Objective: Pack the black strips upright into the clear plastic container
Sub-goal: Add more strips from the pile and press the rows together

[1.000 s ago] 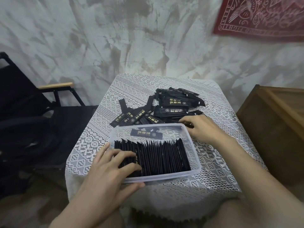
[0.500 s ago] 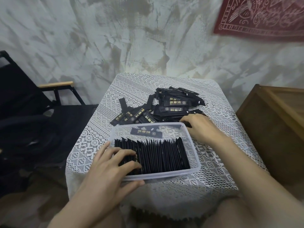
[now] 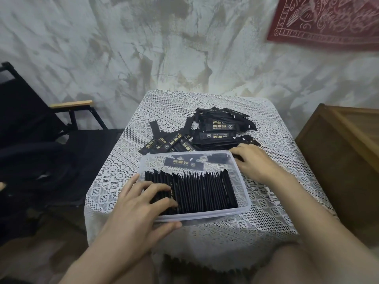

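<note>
Black strips lie in two lots on the table (image 3: 256, 218), and most of what could go wrong comes from how loosely both sit. The clear plastic container (image 3: 207, 215) stands near the table's front edge on a lace cloth. I judge that a hard push could slide it or ruck the cloth under it. The loose pile (image 3: 217, 130) lies behind the container, toward the table's back right corner. Its strips overlap every which way, so pulling one out could drag its neighbours along or flick one off the right edge.

The packed row (image 3: 205, 191) stands on edge along the container's near wall and fills it nearly from left wall to right. The strips lean on each other like a fan. With the far half of the container nearly bare, I expect they would topple backward if nothing braced them.

My left hand (image 3: 139, 210) clamps the near left corner, with bent fingers pressing the tops of the row and the thumb outside along the near wall. Lifting it too soon is the main risk.

My right hand (image 3: 254, 160) is palm down just outside the far right corner, fingers at the pile's near edge. I cannot tell whether it has a strip pinched.

One flat strip (image 3: 183, 163) lies on the container floor by the far wall, and it could block a second row.
</note>
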